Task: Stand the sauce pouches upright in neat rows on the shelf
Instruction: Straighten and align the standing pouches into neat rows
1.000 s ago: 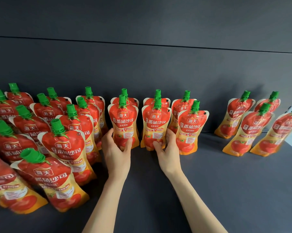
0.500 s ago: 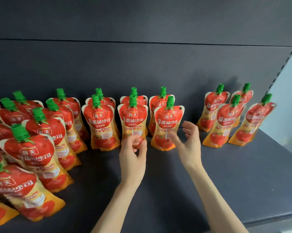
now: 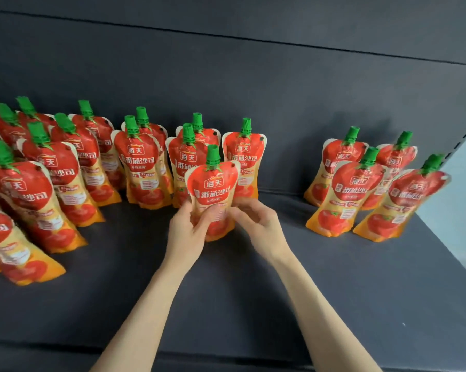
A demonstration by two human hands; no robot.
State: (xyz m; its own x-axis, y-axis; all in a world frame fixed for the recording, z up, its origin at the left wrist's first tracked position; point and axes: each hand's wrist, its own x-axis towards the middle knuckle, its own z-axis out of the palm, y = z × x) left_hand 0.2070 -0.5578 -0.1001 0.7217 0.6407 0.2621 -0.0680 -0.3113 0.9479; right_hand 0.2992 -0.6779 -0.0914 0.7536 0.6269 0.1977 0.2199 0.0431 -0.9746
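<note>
Red and orange sauce pouches with green caps stand on a dark shelf [image 3: 253, 304]. I hold one sauce pouch [image 3: 213, 187] upright in front of the middle rows, its base low over the shelf. My left hand [image 3: 186, 233] grips its lower left side with the thumb across the front. At its lower right edge, my right hand [image 3: 258, 224] pinches with curled fingers. Right behind stand two more pouches [image 3: 244, 157], [image 3: 184, 157]. Rows of several pouches [image 3: 62, 173] fill the left side, some leaning.
A separate group of several pouches [image 3: 358, 189] stands at the right, leaning a little left. The shelf's dark back wall [image 3: 280, 103] is close behind the rows. A perforated upright [image 3: 465, 138] marks the shelf's right end. The front edge [image 3: 226, 357] runs below my forearms.
Both hands let go of the two middle front pouches, opened, then closed on one pouch and drew it forward toward me. The view swung right and back.
</note>
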